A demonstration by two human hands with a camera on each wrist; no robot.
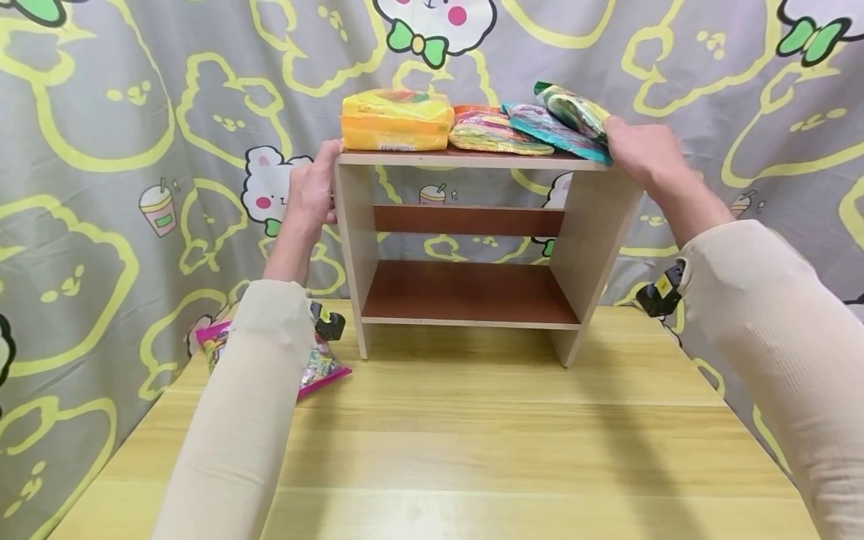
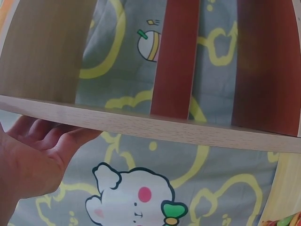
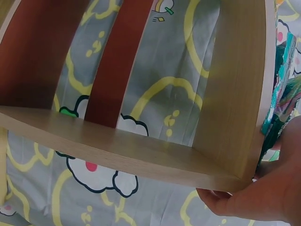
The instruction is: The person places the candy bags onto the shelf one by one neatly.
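A small wooden shelf (image 1: 472, 292) with pale side panels and brown boards stands on the table. My left hand (image 1: 313, 184) rests against the outside of its left panel near the top; in the left wrist view its fingers (image 2: 77, 136) touch that panel. At the upper right corner my right hand (image 1: 644, 154) holds the right end of a green snack packet (image 1: 572, 107), whose left end tilts up. Its lower fingers (image 3: 216, 200) touch the right panel. Beneath lies a teal packet (image 1: 556, 135), with an orange-and-pink packet (image 1: 496, 129) and a yellow pack (image 1: 398, 120) to the left.
A pink-edged clear bag (image 1: 320, 367) of small wrapped items lies on the wooden table (image 1: 459, 420) at the left, partly hidden behind my left sleeve. A grey patterned curtain (image 1: 223, 112) hangs behind the shelf and along both sides.
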